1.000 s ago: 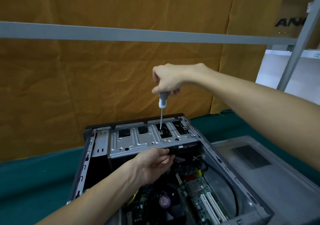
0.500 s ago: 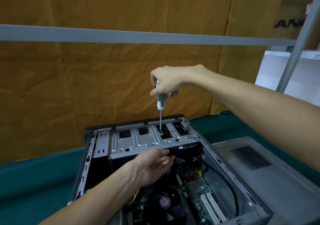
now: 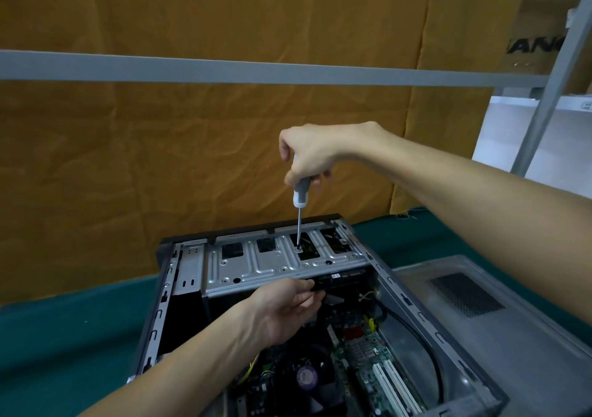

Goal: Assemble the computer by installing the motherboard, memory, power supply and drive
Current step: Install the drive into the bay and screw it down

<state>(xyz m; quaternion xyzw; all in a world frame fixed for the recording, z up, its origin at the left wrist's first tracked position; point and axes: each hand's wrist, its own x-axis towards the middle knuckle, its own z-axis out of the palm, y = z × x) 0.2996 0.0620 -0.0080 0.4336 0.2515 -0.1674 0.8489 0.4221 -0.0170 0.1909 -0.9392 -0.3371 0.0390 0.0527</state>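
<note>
Drive (image 3: 339,280) screw (image 3: 298,249) still being driven — right hand (image 3: 309,155) regripped the screwdriver (image 3: 300,192), tip seated. Left hand (image 3: 288,309) keeps its fingers curled on the drive under the cage (image 3: 272,262) — not secured yet.

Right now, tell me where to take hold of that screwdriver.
Grip the screwdriver by its grey handle from above, as the right hand does. It stands upright, its thin shaft running down to the screw in the drive cage.
</note>
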